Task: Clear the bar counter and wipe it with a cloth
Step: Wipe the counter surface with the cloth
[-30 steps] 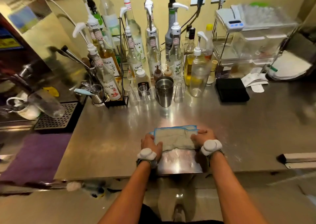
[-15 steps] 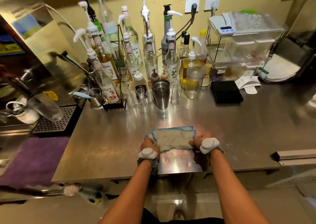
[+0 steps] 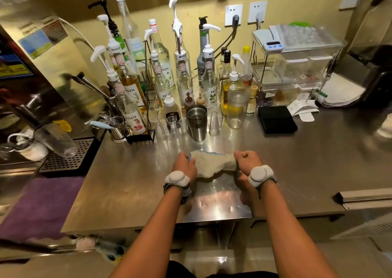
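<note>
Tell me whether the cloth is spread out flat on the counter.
No, the cloth is bunched into a roll, with the left hand gripping one end and the right hand gripping the other.

The cloth (image 3: 212, 165) lies on the table (image 3: 318, 161) near its front edge; behind it stands a cup (image 3: 197, 124), bottles (image 3: 184, 65) behind that, a rack (image 3: 297, 70) to the right.

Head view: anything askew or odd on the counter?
Clear tumbler lies tilted over the black drip grate, far left. Loose white receipts beside the black box, right. Beige cloth bunched between left hand and right hand.
</note>
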`<action>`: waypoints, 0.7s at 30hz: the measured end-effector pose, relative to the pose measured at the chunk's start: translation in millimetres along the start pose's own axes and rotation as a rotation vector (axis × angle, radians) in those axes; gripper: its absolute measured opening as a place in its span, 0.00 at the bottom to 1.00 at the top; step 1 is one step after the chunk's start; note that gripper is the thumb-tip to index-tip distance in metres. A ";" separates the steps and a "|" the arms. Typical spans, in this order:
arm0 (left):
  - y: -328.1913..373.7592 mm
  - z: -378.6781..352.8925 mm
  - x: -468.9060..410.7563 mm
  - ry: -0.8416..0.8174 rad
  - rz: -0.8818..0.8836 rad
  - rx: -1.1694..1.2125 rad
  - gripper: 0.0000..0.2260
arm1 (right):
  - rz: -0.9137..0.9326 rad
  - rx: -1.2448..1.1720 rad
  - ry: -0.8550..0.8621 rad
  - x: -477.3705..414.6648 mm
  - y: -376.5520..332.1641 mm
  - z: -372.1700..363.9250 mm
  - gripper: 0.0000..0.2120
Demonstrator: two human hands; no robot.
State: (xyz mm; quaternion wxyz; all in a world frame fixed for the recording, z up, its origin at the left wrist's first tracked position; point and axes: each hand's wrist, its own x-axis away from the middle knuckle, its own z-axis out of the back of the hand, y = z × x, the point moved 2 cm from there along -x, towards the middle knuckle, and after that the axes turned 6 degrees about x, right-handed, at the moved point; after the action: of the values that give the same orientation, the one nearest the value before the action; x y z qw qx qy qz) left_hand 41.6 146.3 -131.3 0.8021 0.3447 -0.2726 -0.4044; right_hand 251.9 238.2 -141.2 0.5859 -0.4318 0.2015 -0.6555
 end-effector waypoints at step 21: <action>44.4 46.1 0.1 0.147 -0.239 0.471 0.10 | 0.260 -0.323 -0.139 5.3 -22.7 40.6 0.16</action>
State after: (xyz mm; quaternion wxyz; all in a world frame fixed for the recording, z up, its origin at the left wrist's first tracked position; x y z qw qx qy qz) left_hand 29.1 150.2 -68.6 0.6642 0.5797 -0.2577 -0.3955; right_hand 271.4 248.3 -99.8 0.6011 -0.5346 0.3171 -0.5024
